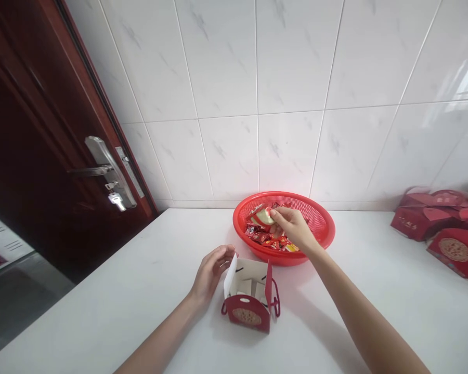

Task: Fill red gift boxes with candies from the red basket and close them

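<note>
My right hand (pixel 290 226) is over the red plastic basket (pixel 322 226), pinching a pale green and red snack packet (pixel 263 215). Beneath it lie red-wrapped sweets (pixel 261 237), with a few orange and yellow wrappers among them. In front of the basket stands a small red gift box (pixel 249 314), its top open and its pale inside showing. Dark red cord handles hang at its sides. My left hand (pixel 211 271) has its fingers curled at the raised left flap of the box; the flap partly hides the fingertips.
More red gift boxes (pixel 452 252) are grouped on the white table (pixel 148 306) at the right. A white tiled wall (pixel 230 156) runs behind the table. At the left is a dark red door (pixel 35 130) with a metal handle and hanging keys (pixel 116 199).
</note>
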`<action>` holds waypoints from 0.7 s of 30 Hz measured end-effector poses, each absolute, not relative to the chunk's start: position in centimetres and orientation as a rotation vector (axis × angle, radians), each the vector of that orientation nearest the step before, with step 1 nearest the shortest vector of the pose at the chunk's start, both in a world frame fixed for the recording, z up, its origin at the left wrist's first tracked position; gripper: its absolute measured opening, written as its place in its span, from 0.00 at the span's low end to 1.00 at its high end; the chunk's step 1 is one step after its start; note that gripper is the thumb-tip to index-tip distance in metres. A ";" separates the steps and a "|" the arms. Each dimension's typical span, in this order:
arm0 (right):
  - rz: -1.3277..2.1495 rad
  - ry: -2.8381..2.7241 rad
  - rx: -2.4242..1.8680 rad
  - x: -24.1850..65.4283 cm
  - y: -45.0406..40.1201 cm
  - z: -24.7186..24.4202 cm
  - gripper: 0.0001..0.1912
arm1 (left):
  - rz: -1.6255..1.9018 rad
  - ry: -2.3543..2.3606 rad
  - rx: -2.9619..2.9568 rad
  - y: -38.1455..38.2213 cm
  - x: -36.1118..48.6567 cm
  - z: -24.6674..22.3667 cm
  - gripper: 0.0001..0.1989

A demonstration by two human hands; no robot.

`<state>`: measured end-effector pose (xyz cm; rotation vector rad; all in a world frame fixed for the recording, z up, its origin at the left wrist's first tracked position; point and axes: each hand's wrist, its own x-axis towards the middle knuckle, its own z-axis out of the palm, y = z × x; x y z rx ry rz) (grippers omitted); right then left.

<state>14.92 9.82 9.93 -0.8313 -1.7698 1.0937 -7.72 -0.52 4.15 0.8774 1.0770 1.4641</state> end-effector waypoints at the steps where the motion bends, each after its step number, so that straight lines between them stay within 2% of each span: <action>1: 1.085 -1.760 -0.802 14.2 9.5 9.7 0.22 | 1.453 1.070 0.888 -0.2 -7.8 4.4 0.22; 3: 1.071 -1.758 -0.758 13.1 8.8 9.2 0.18 | 1.420 1.050 0.911 0.4 -7.7 5.0 0.25; 7: 1.061 -1.825 -0.693 12.3 7.9 8.8 0.18 | 1.347 0.981 0.989 0.8 -7.2 5.7 0.28; 11: 1.064 -1.992 -0.571 12.3 7.3 8.8 0.21 | 1.328 0.880 0.990 0.1 -6.8 5.5 0.25; 16: 1.094 -2.003 -0.488 11.6 6.3 8.9 0.18 | 1.414 0.882 0.933 -0.8 -7.0 5.0 0.20; 21: 1.200 -1.830 -0.626 10.9 5.4 8.7 0.20 | 1.486 0.983 1.004 -1.2 -7.3 5.3 0.23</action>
